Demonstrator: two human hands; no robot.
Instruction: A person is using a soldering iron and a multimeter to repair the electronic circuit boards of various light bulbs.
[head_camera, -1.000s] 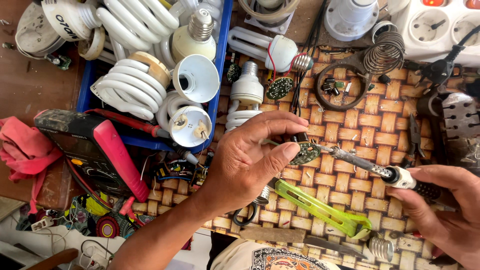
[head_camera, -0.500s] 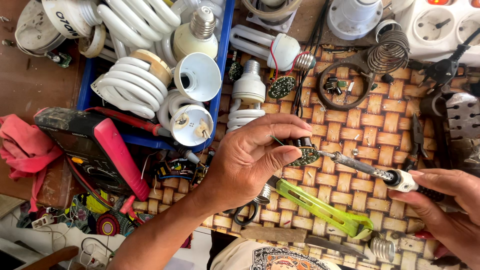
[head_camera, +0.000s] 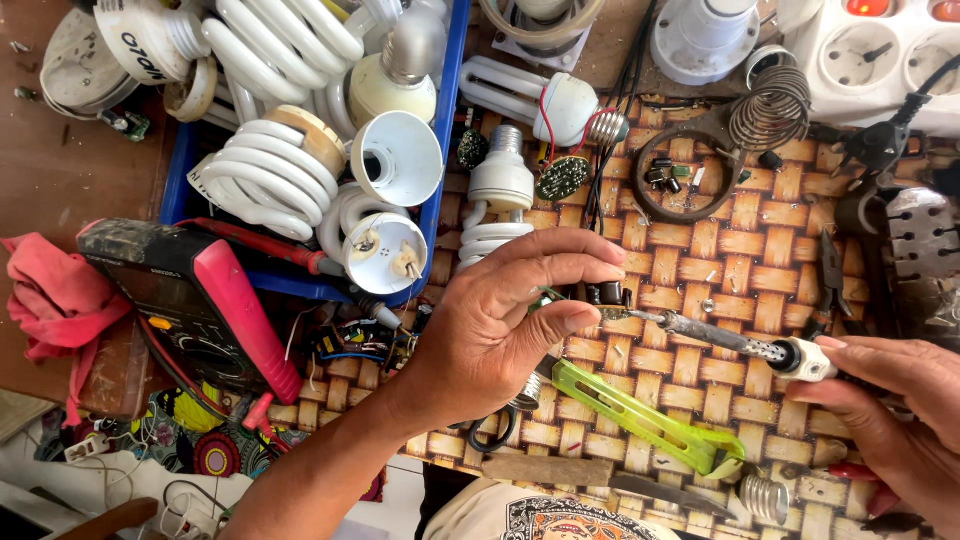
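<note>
Since approx. 1 s ago the left hand (head_camera: 490, 330) has curled tighter over the small board (head_camera: 607, 295), w/ the iron (head_camera: 712, 335) tip staying at it. Left thumb & fingers pinch the board above the woven mat (head_camera: 760, 240). Right hand (head_camera: 895, 420) grips the iron's white handle, fingers closed round it. Green tool (head_camera: 640, 415) lies just below. Blue bin (head_camera: 445, 150) of spiral bulbs (head_camera: 265, 170) sits upper left; meter (head_camera: 190, 300) at left on the worktop (head_camera: 60, 170).

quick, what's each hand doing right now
Left hand: fingers closed, pinching a small circuit board.
Right hand: closed on a soldering iron, its tip at the board.
</note>
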